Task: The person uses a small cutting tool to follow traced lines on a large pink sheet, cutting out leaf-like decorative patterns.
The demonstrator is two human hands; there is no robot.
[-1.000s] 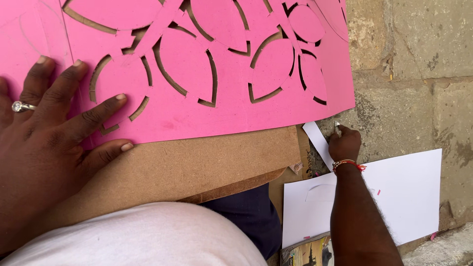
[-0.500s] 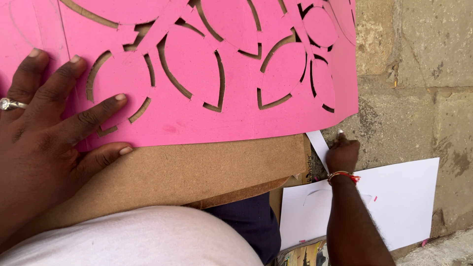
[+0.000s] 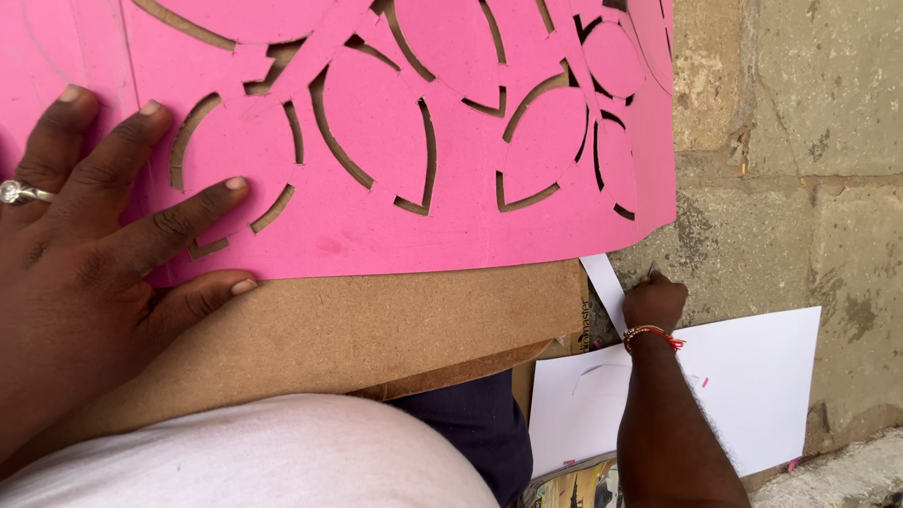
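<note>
Pink cut-out sheet: spread across the brown backing board, covering the upper part and overhanging at the right edge. Judged light, thin and flexible; narrow bridges between the leaf-shaped openings judged prone to tearing or creasing. Best held flat by pressure on uncut areas, or lifted by the solid outer margin, never by the thin strips. Backing board: stiff, resting over the lap, serving as the surface. White paper: lying lower right on the stone floor, judged light and easily shifted. Left hand: fingers spread open and flat, pressing the sheet's lower left edge, ring worn. Right hand: fingers curled closed, seemingly around something small and dark; exact item cannot be told.
</note>
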